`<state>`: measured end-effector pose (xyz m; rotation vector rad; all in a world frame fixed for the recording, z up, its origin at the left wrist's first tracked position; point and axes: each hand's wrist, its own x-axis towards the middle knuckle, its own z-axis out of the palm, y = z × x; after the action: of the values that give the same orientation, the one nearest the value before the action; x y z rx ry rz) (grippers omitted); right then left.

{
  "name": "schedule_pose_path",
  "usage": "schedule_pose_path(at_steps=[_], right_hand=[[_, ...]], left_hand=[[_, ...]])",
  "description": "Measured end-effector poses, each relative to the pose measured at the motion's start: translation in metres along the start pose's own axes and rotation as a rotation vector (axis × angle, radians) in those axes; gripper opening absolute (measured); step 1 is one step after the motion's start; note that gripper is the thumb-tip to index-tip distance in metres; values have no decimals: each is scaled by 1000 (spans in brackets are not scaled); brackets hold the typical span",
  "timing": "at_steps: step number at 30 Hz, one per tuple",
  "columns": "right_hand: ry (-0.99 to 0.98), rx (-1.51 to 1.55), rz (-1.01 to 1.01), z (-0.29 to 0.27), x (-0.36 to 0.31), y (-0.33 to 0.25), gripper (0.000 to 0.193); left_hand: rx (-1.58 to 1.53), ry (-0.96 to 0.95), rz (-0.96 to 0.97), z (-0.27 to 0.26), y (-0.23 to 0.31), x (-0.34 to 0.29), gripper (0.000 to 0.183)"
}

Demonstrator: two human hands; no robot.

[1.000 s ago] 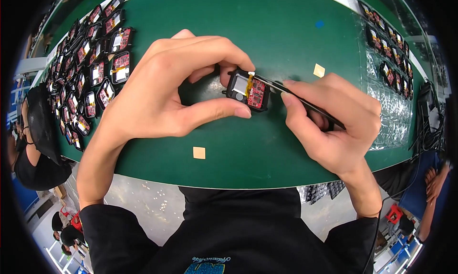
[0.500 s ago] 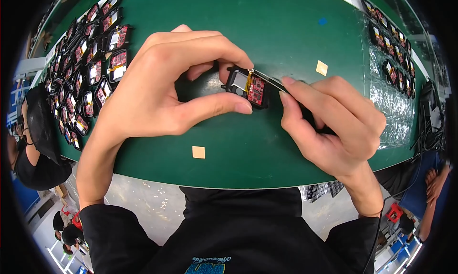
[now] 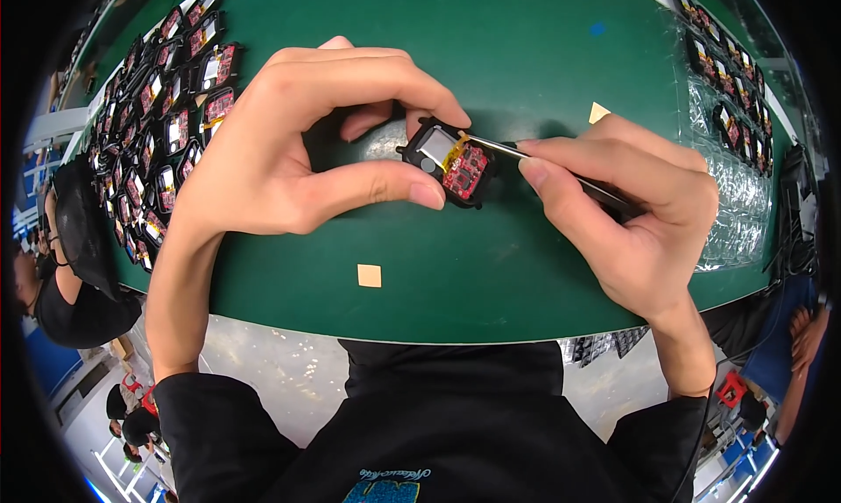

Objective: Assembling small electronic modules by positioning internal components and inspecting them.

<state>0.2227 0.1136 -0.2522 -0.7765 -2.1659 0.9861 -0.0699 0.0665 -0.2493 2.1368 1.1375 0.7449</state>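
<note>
Between the thumb and fingers of my left hand [image 3: 289, 153] is a small black device housing [image 3: 449, 163], its inside facing up. A silver battery, yellow tape and a red circuit board show in it. My right hand [image 3: 644, 196] pinches metal tweezers [image 3: 504, 147] between thumb and index finger. Their tips touch the housing's upper edge, near the yellow tape and my left index fingertip. Whether the tips grip anything is too small to tell.
Many similar open housings [image 3: 175, 131] crowd the table's left side. Clear plastic trays [image 3: 731, 210] with more housings lie at right. A cream square [image 3: 370, 275] rests in front, another [image 3: 598, 112] behind my right hand. Other people sit at both sides.
The housing has turned a little in my left hand. My right hand has shifted slightly right, and the tweezers lie at a flatter angle, their tips still at the housing's upper edge.
</note>
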Motion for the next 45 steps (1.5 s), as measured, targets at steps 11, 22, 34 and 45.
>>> schedule_pose_path(at_steps=[11,22,34,45], right_hand=[[-17,0,-45,3,-1,4,17],[-2,-75,-126,4,-2,3,20],[64,140,119,19,-1,0,19],[-57,-235,-68,26,7,-30,44]], left_hand=[[62,-45,-13,-2,4,1,65],[91,-28,93,1,3,4,56],[75,12,80,8,-4,-6,49],[-27,-94,-54,-22,17,-15,56]])
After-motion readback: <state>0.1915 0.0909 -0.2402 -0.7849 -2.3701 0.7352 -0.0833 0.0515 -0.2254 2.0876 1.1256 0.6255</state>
